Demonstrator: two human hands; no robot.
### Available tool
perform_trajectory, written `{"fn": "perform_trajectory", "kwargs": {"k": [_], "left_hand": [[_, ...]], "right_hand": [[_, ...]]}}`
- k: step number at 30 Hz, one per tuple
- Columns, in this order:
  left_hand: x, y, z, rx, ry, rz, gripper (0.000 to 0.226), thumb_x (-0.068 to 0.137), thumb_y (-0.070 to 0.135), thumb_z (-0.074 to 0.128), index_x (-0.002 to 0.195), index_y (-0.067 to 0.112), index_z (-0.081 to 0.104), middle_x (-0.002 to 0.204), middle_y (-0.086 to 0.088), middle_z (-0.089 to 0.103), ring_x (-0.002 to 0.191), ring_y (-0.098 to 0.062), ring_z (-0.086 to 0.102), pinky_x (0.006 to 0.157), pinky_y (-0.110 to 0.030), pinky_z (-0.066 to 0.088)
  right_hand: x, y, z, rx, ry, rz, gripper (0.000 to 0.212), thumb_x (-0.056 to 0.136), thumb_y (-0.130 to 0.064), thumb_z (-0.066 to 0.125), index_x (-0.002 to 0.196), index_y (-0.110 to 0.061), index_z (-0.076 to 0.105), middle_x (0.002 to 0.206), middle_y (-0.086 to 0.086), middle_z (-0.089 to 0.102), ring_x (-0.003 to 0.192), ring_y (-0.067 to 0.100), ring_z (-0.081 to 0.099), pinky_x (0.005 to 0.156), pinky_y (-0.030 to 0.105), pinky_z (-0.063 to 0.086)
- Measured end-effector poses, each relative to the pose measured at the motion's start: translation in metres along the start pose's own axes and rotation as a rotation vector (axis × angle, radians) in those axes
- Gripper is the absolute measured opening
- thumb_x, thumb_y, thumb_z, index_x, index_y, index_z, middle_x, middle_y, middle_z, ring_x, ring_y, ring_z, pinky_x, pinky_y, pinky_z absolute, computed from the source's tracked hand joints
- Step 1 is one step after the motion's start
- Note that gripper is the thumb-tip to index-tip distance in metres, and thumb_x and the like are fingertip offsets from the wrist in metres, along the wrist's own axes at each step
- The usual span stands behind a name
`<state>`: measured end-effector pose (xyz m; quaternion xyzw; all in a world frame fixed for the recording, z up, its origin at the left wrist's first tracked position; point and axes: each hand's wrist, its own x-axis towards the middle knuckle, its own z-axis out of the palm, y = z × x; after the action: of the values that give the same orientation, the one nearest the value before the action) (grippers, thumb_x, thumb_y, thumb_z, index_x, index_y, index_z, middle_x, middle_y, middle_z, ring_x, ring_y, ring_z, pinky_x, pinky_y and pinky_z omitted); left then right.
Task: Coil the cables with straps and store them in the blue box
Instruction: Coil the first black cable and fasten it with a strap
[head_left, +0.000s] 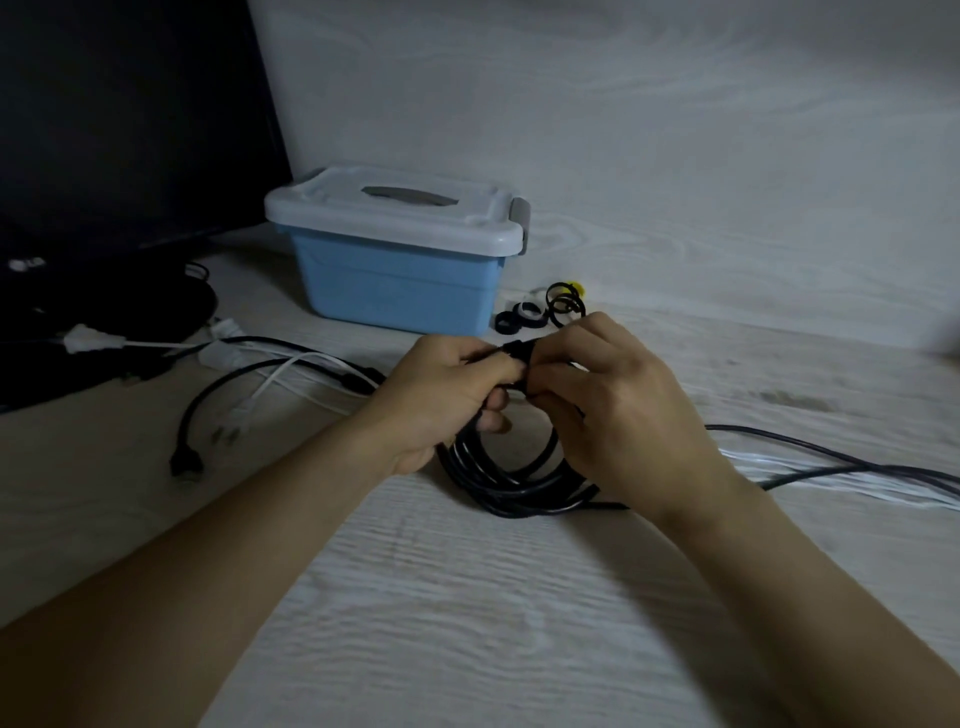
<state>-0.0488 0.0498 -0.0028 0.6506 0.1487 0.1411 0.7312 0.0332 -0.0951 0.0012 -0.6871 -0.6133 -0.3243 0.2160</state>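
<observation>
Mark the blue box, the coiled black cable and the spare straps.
blue box (400, 283): head view, on its front wall.
coiled black cable (524, 488): head view, lower arc of the coil.
spare straps (524, 314): head view, on a rolled strap beside the box.

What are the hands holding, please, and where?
Both hands, left and right, grip the top of the black cable coil, at a strap.

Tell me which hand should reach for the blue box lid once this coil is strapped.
Probably the left hand. The blue box, its lid shut, stands left of centre, nearer that hand. The right hand pinches the strap on the black coil and could keep holding it.
</observation>
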Motion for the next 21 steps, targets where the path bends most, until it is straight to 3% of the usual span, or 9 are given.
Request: {"fn": "perform_trajectory", "kwargs": {"k": [4, 7, 9, 14, 17, 21], "left_hand": [[0.001, 0.001, -0.009, 0.094, -0.114, 0.006, 0.011, 0.092, 0.004, 0.059, 0.096, -0.005, 0.064, 0.073, -0.011, 0.048, 0.054, -0.011, 0.044, 0.053, -0.024, 0.048], [0.002, 0.002, -0.02, 0.339, -0.204, 0.094, 0.022, 0.095, 0.012, 0.059, 0.09, -0.009, 0.06, 0.062, -0.006, 0.055, 0.056, -0.016, 0.053, 0.073, -0.044, 0.058], [0.002, 0.004, -0.023, 0.493, -0.215, 0.149, 0.024, 0.097, 0.018, 0.058, 0.088, -0.004, 0.063, 0.063, -0.005, 0.064, 0.06, -0.022, 0.063, 0.081, -0.052, 0.057], [0.002, 0.006, -0.024, 0.818, -0.132, 0.269, 0.024, 0.095, 0.028, 0.055, 0.078, 0.015, 0.066, 0.069, -0.003, 0.07, 0.067, -0.02, 0.068, 0.072, -0.046, 0.055], [0.001, 0.005, -0.023, 0.937, -0.08, 0.311, 0.017, 0.096, 0.033, 0.052, 0.091, 0.02, 0.062, 0.077, 0.003, 0.068, 0.071, -0.012, 0.063, 0.069, -0.038, 0.052], [0.008, 0.004, -0.027, 0.974, -0.054, 0.39, 0.038, 0.101, 0.026, 0.042, 0.073, 0.004, 0.053, 0.065, -0.009, 0.06, 0.056, -0.016, 0.051, 0.057, -0.035, 0.04]], "right_hand": [[-0.002, -0.002, -0.002, -0.043, 0.02, -0.02, 0.009, 0.086, -0.001, 0.068, 0.081, -0.006, 0.074, 0.087, 0.004, 0.071, 0.08, 0.03, 0.06, 0.073, 0.034, 0.044], [-0.002, -0.005, -0.002, -0.076, 0.01, 0.011, 0.01, 0.082, 0.001, 0.07, 0.077, -0.008, 0.069, 0.08, 0.003, 0.069, 0.078, 0.029, 0.06, 0.072, 0.03, 0.036], [0.0, -0.006, -0.002, -0.1, -0.008, 0.024, 0.013, 0.078, 0.004, 0.069, 0.075, -0.009, 0.066, 0.075, 0.003, 0.067, 0.076, 0.029, 0.059, 0.071, 0.029, 0.032], [0.003, -0.01, 0.0, -0.119, -0.043, 0.018, 0.017, 0.078, 0.005, 0.067, 0.075, -0.012, 0.065, 0.071, 0.002, 0.065, 0.071, 0.028, 0.057, 0.066, 0.033, 0.035], [0.004, -0.01, 0.001, -0.139, -0.047, 0.012, 0.018, 0.076, 0.003, 0.068, 0.074, -0.014, 0.063, 0.069, 0.001, 0.063, 0.07, 0.028, 0.055, 0.064, 0.036, 0.036], [0.004, -0.017, 0.007, -0.132, -0.066, -0.003, 0.011, 0.08, -0.004, 0.069, 0.074, -0.013, 0.07, 0.073, 0.0, 0.064, 0.075, 0.029, 0.052, 0.063, 0.039, 0.04]]}}
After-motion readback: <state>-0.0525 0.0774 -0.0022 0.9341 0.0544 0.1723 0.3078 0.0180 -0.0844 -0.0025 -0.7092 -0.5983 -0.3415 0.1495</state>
